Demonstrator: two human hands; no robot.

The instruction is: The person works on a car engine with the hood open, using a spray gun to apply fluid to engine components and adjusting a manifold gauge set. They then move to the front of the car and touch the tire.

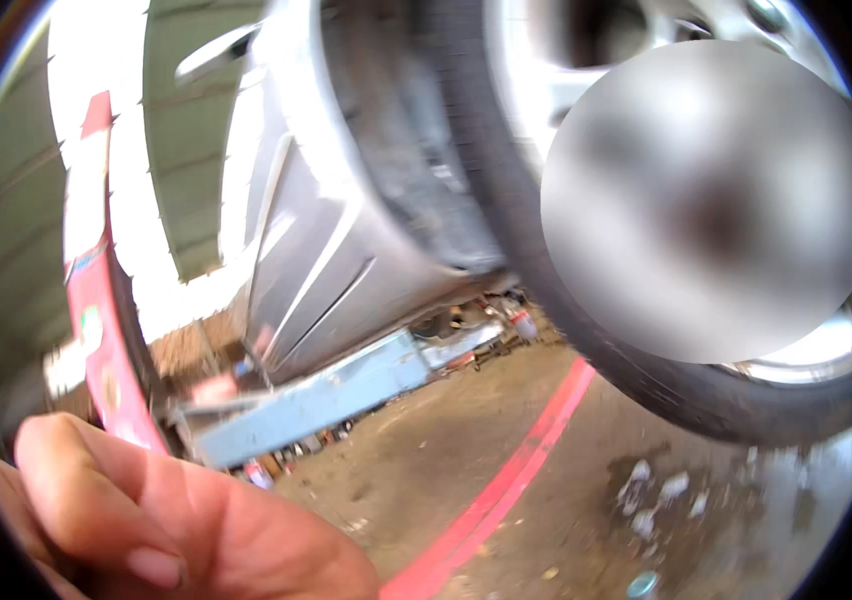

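My left hand (186, 520) is large and close at the lower left, its fingers curled in and closed. Whatever they may hold is hidden. The hand stands apart from the car. A wheel with a black tyre (616, 385) and a silver rim (821, 345) fills the upper right. A round blurred patch covers most of the wheel's face, so its hub and any fasteners there cannot be made out. Beside the tyre is the car's silver body panel (331, 260) with an open wheel arch (406, 130). My right hand does not show.
A red post (96, 330) rises at the left. Behind the car runs a light blue bench or box (316, 395) with small clutter along it. A red stripe (506, 485) crosses the wet, stained floor (396, 470). White scraps (646, 500) lie below the tyre.
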